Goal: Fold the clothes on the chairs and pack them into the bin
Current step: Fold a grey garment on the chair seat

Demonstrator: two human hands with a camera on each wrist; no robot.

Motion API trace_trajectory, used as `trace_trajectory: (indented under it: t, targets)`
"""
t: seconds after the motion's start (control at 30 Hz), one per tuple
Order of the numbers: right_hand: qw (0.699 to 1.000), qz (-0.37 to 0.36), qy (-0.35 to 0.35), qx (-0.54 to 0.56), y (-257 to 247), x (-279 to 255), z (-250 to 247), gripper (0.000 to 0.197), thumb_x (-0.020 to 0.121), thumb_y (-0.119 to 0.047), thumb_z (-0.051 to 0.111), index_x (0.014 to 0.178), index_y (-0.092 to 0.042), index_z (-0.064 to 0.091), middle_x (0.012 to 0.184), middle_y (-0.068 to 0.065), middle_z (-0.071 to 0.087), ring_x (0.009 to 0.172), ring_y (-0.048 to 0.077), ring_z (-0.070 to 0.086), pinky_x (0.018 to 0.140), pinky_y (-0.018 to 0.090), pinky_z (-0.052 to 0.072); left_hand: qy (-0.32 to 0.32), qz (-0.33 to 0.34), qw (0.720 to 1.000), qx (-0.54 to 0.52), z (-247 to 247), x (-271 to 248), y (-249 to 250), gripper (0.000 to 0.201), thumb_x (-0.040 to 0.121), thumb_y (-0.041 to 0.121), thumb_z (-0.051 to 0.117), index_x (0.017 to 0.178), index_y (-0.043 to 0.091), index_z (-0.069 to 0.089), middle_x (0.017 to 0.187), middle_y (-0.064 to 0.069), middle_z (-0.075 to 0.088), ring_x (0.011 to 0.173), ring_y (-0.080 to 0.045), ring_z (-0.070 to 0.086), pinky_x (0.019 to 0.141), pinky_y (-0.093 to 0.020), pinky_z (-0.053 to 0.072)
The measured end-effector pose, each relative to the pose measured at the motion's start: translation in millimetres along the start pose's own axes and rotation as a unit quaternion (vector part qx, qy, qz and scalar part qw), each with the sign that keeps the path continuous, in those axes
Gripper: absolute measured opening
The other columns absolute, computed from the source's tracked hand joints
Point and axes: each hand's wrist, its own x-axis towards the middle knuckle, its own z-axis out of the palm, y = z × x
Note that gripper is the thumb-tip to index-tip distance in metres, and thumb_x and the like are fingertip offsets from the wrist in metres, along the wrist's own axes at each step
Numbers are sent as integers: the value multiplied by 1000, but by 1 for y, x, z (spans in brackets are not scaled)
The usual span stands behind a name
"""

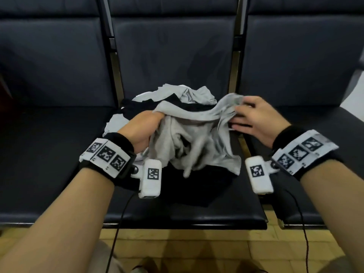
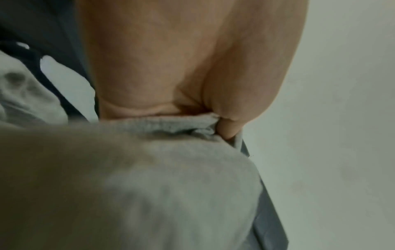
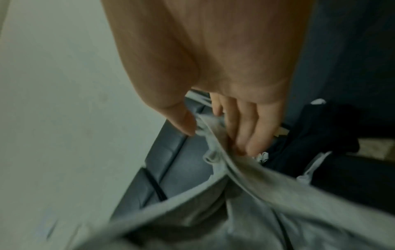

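Head view, left to right: the left hand (image 1: 144, 129), at about 9 o'clock of the pile, is clenched around the ribbed edge of a grey garment (image 1: 189, 142). That garment sags crumpled over black clothes (image 1: 197, 186) on the middle chair seat (image 1: 197, 215). At 3 o'clock the right hand (image 1: 254, 117) pinches the same grey edge between thumb and fingers (image 3: 245, 128). Nothing looks folded yet, and no bin shows in the 3 views, so I judge nearly all the work remains.
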Motion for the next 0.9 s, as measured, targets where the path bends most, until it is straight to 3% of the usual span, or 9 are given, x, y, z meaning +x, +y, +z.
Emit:
trace_trajectory:
  t: [0.07, 0.13, 0.2, 0.27, 0.33, 0.47, 0.6, 0.73, 0.9]
  targets:
    - [984, -36, -21, -173, 5, -9, 11, 65, 98, -33, 68, 150, -26, 30, 136, 3, 55, 121, 21, 62, 100, 41, 56, -24, -7, 992, -121, 9, -6, 8, 32, 109, 23, 45, 112, 6, 72, 111, -9, 78, 108, -23, 74, 89, -35, 61]
    - [948, -108, -67, -291, 2, -22, 22, 50, 95, -45, 67, 135, -26, 43, 133, -1, 51, 118, 14, 60, 95, 30, 53, -38, -17, 977, -210, 13, -12, 16, 35, 104, 34, 52, 119, 9, 73, 115, -8, 77, 110, -22, 74, 90, -35, 61]
    - [930, -147, -104, -319, -5, -37, 32, 37, 96, -54, 60, 111, -20, 60, 112, 0, 63, 99, 14, 67, 85, 31, 56, -29, -16, 965, -259, 17, -15, 21, 36, 102, 37, 57, 119, 11, 73, 103, -3, 76, 103, -20, 72, 89, -31, 58]
    - [939, -148, -140, -276, -10, -46, 41, 40, 96, -57, 58, 106, -19, 63, 105, 7, 69, 97, 24, 71, 84, 43, 62, -44, -4, 956, -290, 21, -18, 27, 30, 103, 31, 53, 95, 14, 76, 78, 4, 73, 83, -12, 68, 75, -22, 57]
    - [943, -125, -193, -240, -8, -51, 45, 42, 94, -53, 62, 121, -21, 60, 111, 1, 67, 97, 17, 72, 81, 33, 64, -95, -3, 933, -346, 27, -25, 30, 33, 101, 30, 53, 89, 13, 79, 87, 1, 73, 87, -14, 71, 87, -23, 57]
    - [893, -112, -275, -339, 3, -53, 47, 70, 83, -59, 71, 143, -33, 46, 108, -27, 60, 100, -7, 61, 82, 2, 46, -162, 5, 891, -425, 29, -27, 33, 38, 100, 36, 56, 130, 13, 52, 130, -8, 58, 126, -24, 56, 117, -36, 39]
    - [926, -121, -254, -252, 5, -52, 47, 67, 77, -61, 76, 136, -34, 57, 121, -20, 70, 113, -1, 66, 101, 27, 53, -231, 32, 877, -420, 27, -23, 30, 25, 101, 28, 56, 118, 10, 56, 119, -10, 59, 121, -26, 57, 113, -35, 41]
    - [962, -97, -206, -151, 7, -43, 45, 28, 102, -33, 63, 128, -28, 68, 118, -8, 75, 110, 8, 70, 100, 40, 58, -213, 55, 895, -388, 26, -27, 28, 29, 97, 11, 51, 124, 2, 57, 126, -17, 61, 123, -31, 58, 107, -38, 49]
    - [983, -106, -98, -113, -4, -36, 35, 30, 109, -26, 48, 117, -7, 70, 111, 10, 76, 104, 27, 74, 95, 48, 59, -65, 51, 956, -282, 24, -15, 31, 42, 100, -7, 48, 142, -5, 53, 132, -22, 67, 118, -31, 69, 87, -35, 63]
